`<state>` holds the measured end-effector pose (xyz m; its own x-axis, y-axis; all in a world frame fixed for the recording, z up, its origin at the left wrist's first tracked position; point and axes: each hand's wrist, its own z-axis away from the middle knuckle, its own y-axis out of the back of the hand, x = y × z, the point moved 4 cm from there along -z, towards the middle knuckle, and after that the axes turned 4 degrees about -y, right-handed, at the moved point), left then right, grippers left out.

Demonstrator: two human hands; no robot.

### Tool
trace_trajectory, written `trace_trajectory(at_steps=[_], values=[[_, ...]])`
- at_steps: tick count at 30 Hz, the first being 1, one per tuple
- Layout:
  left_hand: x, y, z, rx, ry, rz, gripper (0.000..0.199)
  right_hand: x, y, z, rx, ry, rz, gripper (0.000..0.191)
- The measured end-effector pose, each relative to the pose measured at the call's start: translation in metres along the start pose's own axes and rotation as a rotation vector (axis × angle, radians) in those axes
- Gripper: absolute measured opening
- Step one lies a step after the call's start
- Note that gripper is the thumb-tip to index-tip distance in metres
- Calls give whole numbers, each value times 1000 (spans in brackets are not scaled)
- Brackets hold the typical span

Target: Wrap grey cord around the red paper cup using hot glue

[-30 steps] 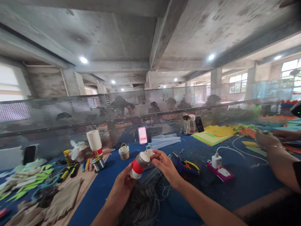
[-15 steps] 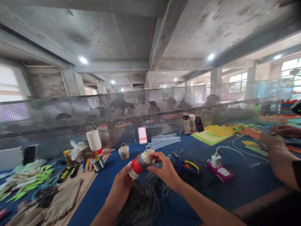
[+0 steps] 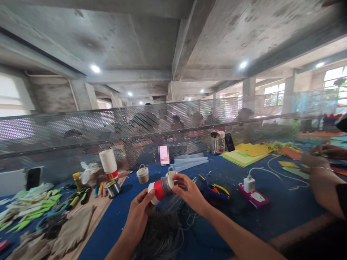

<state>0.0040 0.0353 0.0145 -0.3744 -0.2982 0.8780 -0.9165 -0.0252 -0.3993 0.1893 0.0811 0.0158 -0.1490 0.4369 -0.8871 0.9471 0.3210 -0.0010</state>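
Note:
A white paper cup with a red band [image 3: 159, 192] lies tilted sideways in front of me, with grey yarn [image 3: 167, 185] wound round its right end. My left hand [image 3: 143, 207] is closed round the cup's left end. At the yarn-wrapped end, the fingers of my right hand [image 3: 187, 189] pinch near the rim; whether they grip the cup or a strand is hard to see. Below the cup spreads a loose heap of dark grey yarn [image 3: 161, 234]. Just behind it stand a small handled cup basket [image 3: 142, 174] and a second one [image 3: 170, 172], partly hidden by my right hand.
Left are stacked paper cups [image 3: 107, 162], a wire spool [image 3: 112, 188], gloves [image 3: 74, 227] and green scraps [image 3: 40, 207]. Right are pliers [image 3: 221, 193], a magenta power strip [image 3: 255, 196] and coloured paper [image 3: 244, 155]. A co-worker's arm [image 3: 324, 180] reaches in. A perforated screen [image 3: 189, 122] runs behind.
The cup has turned to lie more level. My right hand has come in from slightly apart to touch its yarn-wrapped end, while my left hand keeps hold of the other end.

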Motion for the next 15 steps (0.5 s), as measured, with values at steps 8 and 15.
trace_trajectory(at_steps=[8, 15], values=[[2, -3, 10, -81, -37, -333, 28, -4, 0, 0, -43, -57, -19, 57], [5, -6, 11, -19, -29, -292, 39, -14, -6, 9, -59, 35, 33, 55]])
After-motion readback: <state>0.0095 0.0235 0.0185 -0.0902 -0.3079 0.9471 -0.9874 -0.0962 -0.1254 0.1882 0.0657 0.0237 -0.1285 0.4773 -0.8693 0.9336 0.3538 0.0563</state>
